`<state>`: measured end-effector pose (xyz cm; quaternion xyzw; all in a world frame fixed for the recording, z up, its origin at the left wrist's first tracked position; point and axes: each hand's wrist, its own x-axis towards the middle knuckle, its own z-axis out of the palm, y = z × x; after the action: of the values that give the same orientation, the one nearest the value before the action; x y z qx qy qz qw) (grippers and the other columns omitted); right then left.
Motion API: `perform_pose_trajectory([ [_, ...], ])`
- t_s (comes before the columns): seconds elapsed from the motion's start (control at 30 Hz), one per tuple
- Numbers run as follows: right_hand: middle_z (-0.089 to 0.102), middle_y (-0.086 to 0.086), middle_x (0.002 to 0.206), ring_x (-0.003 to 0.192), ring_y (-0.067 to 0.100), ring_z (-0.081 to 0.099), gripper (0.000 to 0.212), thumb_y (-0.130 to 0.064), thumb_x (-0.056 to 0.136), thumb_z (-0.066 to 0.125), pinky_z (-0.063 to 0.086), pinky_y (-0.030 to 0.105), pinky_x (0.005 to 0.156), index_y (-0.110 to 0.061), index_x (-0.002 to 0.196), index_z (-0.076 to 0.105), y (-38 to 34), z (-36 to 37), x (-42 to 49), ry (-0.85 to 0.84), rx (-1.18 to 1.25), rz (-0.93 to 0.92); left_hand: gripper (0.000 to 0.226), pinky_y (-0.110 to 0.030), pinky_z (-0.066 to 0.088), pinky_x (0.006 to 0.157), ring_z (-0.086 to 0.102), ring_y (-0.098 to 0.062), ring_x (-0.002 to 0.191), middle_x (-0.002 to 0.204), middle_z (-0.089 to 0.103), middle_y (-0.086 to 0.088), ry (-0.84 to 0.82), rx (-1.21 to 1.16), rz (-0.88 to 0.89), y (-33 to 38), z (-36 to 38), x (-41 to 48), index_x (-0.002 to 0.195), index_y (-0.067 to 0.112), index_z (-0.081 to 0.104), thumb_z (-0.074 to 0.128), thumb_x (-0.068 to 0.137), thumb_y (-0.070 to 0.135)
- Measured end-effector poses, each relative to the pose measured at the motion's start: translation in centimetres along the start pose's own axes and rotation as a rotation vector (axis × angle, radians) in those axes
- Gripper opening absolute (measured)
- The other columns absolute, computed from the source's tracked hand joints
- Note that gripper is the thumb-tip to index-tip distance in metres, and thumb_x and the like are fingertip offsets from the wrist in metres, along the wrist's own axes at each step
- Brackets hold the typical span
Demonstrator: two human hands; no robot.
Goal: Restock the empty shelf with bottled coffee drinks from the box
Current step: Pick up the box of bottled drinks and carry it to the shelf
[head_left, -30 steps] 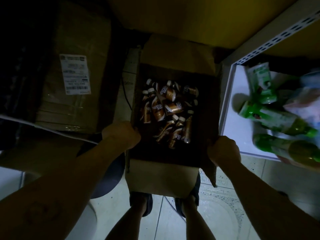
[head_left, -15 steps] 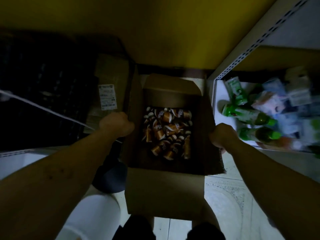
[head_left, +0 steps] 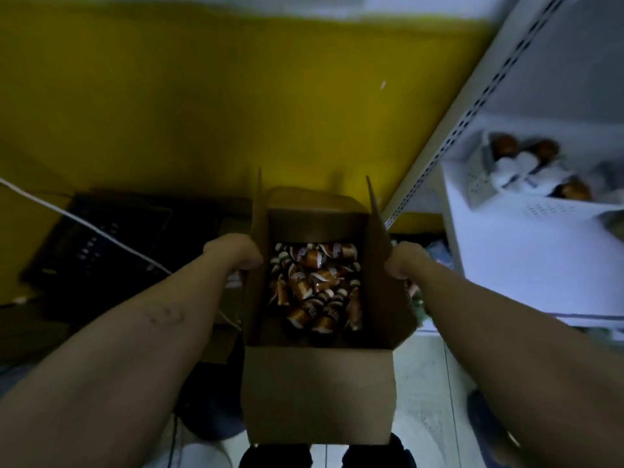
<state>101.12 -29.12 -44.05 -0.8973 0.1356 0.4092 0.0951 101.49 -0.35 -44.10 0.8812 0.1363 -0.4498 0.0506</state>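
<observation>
We held the open box (head_left: pixel 319 383) of bottled coffee drinks (head_left: pixel 314 285) between both hands, beside the shelf (head_left: pixel 526 265).

The bottles lay loose in the bottom of the box, tumbled on their sides with their long axes pointing every way, so none stood ready for an upright grasp. They sat between our hands and lower down, inside the walls. Our left hand (head_left: pixel 236 251) was clenched on the left side flap and our right hand (head_left: pixel 405 261) on the right one. The fingers (head_left: pixel 250 261) were curled tight on the cardboard, their tips mostly hidden behind it, and neither hand touched a bottle. The bare white shelf lay to our right, close to the right forearm, so we judged the right hand nearer for placing. A basket (head_left: pixel 479 177) of other bottles stood farther back on it. A yellow wall (head_left: pixel 202 113) rose behind the box.
</observation>
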Motion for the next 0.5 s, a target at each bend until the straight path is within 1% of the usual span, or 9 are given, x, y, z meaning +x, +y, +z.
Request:
perform_pose_trajectory([
  [0.07,0.059,0.020,0.102,0.084,0.034,0.061,0.022,-0.016,0.099,0.040,0.051,0.038,0.074,-0.001,0.106,0.055,0.0,-2.0,-2.3,0.023,-0.016,0.012,0.027,-0.035,0.056,0.073,0.060,-0.023,0.074,0.092,0.063,-0.007,0.052,-0.017,0.045,0.0,-2.6,-3.1,0.103,0.012,0.063,0.049,0.090,0.031],
  [0.13,0.063,0.020,0.115,0.101,0.035,0.064,0.033,-0.019,0.098,0.042,0.053,0.036,0.079,0.002,0.117,0.058,0.0,-4.0,-4.6,0.076,-0.092,-0.029,0.031,-0.028,0.047,0.053,0.054,-0.021,0.061,0.080,0.058,-0.009,0.046,-0.025,0.087,0.2,-5.4,-6.7,0.114,0.005,0.064,0.050,0.092,0.020],
  [0.17,0.064,0.019,0.116,0.105,0.035,0.064,0.034,-0.019,0.097,0.046,0.053,0.035,0.078,0.002,0.119,0.059,-0.2,-5.2,-6.2,0.119,-0.068,-0.039,0.031,-0.026,0.041,0.048,0.049,-0.019,0.056,0.073,0.054,-0.009,0.052,-0.030,0.101,0.4,-7.0,-8.7,0.118,0.001,0.062,0.051,0.093,0.015],
  [0.27,0.067,0.019,0.111,0.100,0.034,0.067,0.031,-0.016,0.097,0.048,0.054,0.028,0.060,0.004,0.113,0.063,-1.1,-8.9,-10.7,0.198,-0.043,-0.051,0.036,-0.022,0.037,0.039,0.046,-0.019,0.053,0.060,0.043,-0.005,0.141,-0.096,0.161,0.8,-10.4,-13.9,0.130,-0.005,0.052,0.047,0.097,0.010],
  [0.3,0.068,0.020,0.107,0.094,0.034,0.069,0.032,-0.018,0.098,0.046,0.056,0.031,0.061,0.005,0.111,0.064,-1.3,-10.1,-12.3,0.230,-0.054,-0.039,0.039,-0.022,0.035,0.034,0.043,-0.019,0.050,0.058,0.041,-0.005,0.152,-0.117,0.161,0.6,-11.2,-15.1,0.134,-0.003,0.047,0.042,0.099,0.013],
  [0.33,0.068,0.020,0.106,0.092,0.033,0.069,0.033,-0.019,0.098,0.045,0.058,0.035,0.069,0.005,0.112,0.064,-1.5,-11.2,-13.8,0.266,-0.060,-0.022,0.042,-0.019,0.033,0.032,0.040,-0.017,0.047,0.057,0.040,-0.005,0.175,-0.122,0.169,0.2,-12.0,-16.0,0.137,-0.002,0.043,0.037,0.100,0.016],
  [0.4,0.064,0.019,0.113,0.100,0.032,0.065,0.034,-0.020,0.097,0.045,0.056,0.038,0.084,0.003,0.117,0.060,-1.5,-13.1,-15.8,0.352,-0.092,-0.044,0.044,-0.018,0.034,0.033,0.038,-0.015,0.046,0.061,0.041,-0.004,0.225,-0.127,0.170,-0.3,-12.9,-18.3,0.139,0.001,0.042,0.033,0.100,0.019],
  [0.43,0.061,0.018,0.116,0.103,0.031,0.062,0.034,-0.020,0.098,0.045,0.054,0.036,0.086,0.002,0.119,0.058,-1.4,-13.6,-17.0,0.388,-0.105,-0.044,0.044,-0.020,0.035,0.035,0.039,-0.015,0.047,0.062,0.042,-0.004,0.256,-0.153,0.176,-0.5,-13.2,-19.6,0.138,0.000,0.042,0.032,0.100,0.019],
  [0.5,0.058,0.017,0.113,0.097,0.028,0.058,0.034,-0.021,0.097,0.047,0.049,0.033,0.078,0.000,0.121,0.058,-1.3,-14.5,-18.9,0.439,-0.136,-0.040,0.045,-0.023,0.036,0.038,0.039,-0.015,0.048,0.063,0.043,-0.006,0.317,-0.165,0.225,-0.7,-13.9,-22.0,0.139,-0.001,0.040,0.030,0.100,0.019],
])
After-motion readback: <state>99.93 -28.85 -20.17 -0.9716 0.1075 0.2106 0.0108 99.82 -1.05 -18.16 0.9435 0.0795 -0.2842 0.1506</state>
